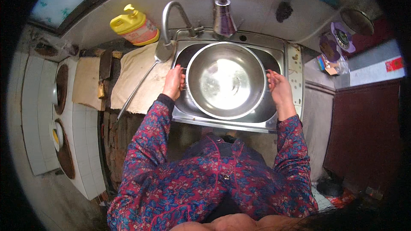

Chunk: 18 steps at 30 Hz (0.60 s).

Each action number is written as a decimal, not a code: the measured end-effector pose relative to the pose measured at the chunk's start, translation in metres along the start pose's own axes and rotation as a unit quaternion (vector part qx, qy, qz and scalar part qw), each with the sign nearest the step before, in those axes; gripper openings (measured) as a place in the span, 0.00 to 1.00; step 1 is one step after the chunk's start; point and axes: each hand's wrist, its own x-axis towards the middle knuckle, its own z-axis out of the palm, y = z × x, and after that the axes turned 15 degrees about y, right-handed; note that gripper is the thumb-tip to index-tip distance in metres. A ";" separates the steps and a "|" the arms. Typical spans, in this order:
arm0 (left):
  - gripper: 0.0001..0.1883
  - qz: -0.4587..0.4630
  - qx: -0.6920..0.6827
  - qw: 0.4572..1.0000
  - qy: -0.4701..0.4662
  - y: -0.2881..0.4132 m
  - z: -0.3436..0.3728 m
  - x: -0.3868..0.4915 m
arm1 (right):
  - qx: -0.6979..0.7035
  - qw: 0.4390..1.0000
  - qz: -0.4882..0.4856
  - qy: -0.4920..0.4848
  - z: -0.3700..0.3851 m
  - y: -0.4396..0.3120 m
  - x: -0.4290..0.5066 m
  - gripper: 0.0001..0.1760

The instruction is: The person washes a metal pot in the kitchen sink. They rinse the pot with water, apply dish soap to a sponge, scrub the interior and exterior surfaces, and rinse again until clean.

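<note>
A large round stainless-steel pot [224,80] is over the metal sink [271,125], covering most of its basin. My left hand [174,82] grips the wire handle on the pot's left side. On the opposite side, my right hand [280,86] holds the other handle. The inside of the pot is shiny, with a bright reflection on its bottom; whether it holds a little water I cannot tell. Behind the pot hangs a spring-hose spray head [223,19]. A curved metal faucet [175,6] rises at the sink's back left.
Left of the sink, a long-handled metal spatula [139,86] lies across a beige cloth [128,70]. A yellow pump bottle [136,27] stands behind it. Further left are a cleaver [104,70] on a board [85,83] and a tiled stove [85,141]. A dark red panel [362,131] is at right.
</note>
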 end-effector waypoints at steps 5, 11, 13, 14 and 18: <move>0.21 -0.014 0.033 0.999 0.014 0.006 0.004 0.007 | -0.023 0.999 0.000 0.034 0.005 0.003 -0.001 0.13; 0.22 0.016 0.059 0.998 0.000 0.003 0.005 0.016 | -0.040 0.997 -0.011 0.066 0.005 0.012 -0.003 0.15; 0.20 0.026 0.074 0.997 -0.008 0.003 0.003 0.020 | -0.031 0.996 -0.013 0.077 0.009 0.014 -0.006 0.16; 0.20 0.034 0.086 0.996 -0.012 0.001 0.002 0.022 | -0.034 0.996 -0.020 0.076 0.007 0.016 -0.003 0.17; 0.19 0.065 0.102 0.993 -0.003 0.001 0.003 0.021 | -0.020 0.996 -0.041 0.075 0.011 0.020 -0.006 0.17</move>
